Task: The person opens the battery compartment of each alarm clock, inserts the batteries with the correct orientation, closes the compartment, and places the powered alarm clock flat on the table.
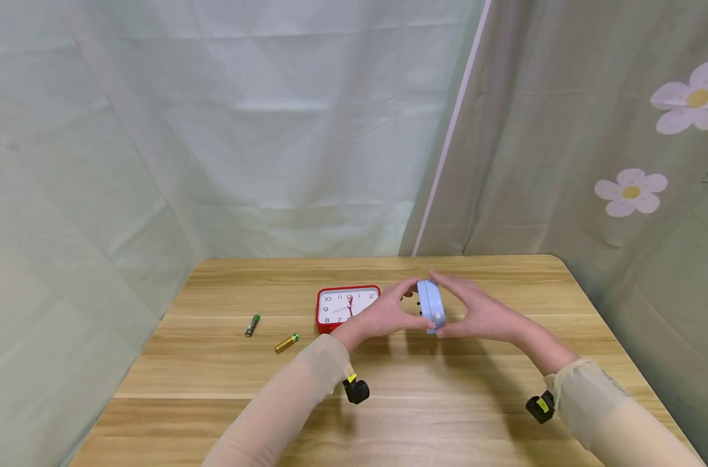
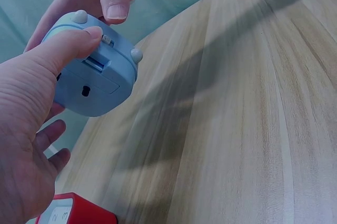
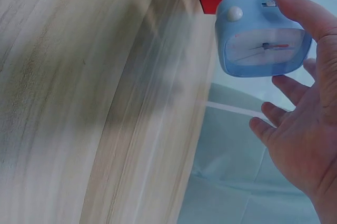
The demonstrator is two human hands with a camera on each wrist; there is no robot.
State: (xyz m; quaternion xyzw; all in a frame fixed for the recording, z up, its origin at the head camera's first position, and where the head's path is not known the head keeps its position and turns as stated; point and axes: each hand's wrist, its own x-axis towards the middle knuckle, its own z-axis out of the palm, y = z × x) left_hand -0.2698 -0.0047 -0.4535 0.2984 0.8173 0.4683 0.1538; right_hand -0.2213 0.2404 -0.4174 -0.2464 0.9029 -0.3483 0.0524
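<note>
Nearest the camera: 2 pale sleeves, left (image 1: 283,405) and right (image 1: 628,412), each with a black wrist camera, left (image 1: 356,391) and right (image 1: 540,407). Beyond them, the blue clock (image 1: 431,305) is held up over the table (image 1: 412,421), right of the red clock (image 1: 344,308), tilted, with its 2 round feet showing.

Left hand (image 1: 394,314): holds the blue clock, thumb pressed on the underside between the feet, some fingers loose behind. Right hand (image 1: 485,314): wide span, thumb and forefinger at the clock's edges, remaining fingers spread off it; how firm, cannot tell.

Risks, my judgement: main one is a drop. The casing looks smooth and rounded and the right hold looks light; if the left thumb shifts, the clock could twist out and land on the table or knock the red clock. Left thumb is just beside a small switch, so it could get nudged by accident. Back knobs could be turned if the left fingers slide; contact there is hidden.

2 batteries, dark green (image 1: 252,325) and gold (image 1: 286,343), lie loose left of the red clock. Round bodies, so a bump from the left forearm could roll them. Left sleeve is nearer the gold battery, making that likelier to be hit.
</note>
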